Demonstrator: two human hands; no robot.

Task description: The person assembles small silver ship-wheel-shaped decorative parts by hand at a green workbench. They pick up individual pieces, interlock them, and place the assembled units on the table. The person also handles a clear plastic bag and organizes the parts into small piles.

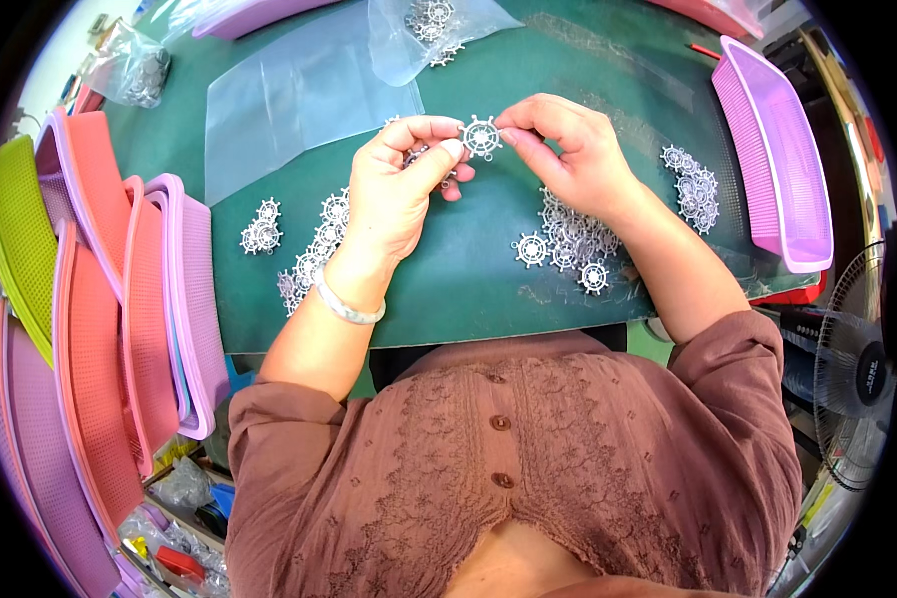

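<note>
Between my two hands, above the green table mat, is a silver ship's wheel charm (481,138) with a small ring at its lower edge. My left hand (401,179) pinches its left side between thumb and forefinger. More silver pieces show among the curled fingers of that hand. From the other side, my right hand (571,149) grips the charm's right edge with thumb and forefinger. A pile of the same wheels (576,234) lies below my right hand, partly under the forearm. Another row of wheels (321,239) runs beside my left wrist.
A small cluster of wheels (262,229) lies at left, another (696,189) at right near a lilac basket (782,159). Clear plastic bags (304,95) lie at the back. Stacked pink baskets (100,299) stand along the left edge; a fan (862,369) is at far right.
</note>
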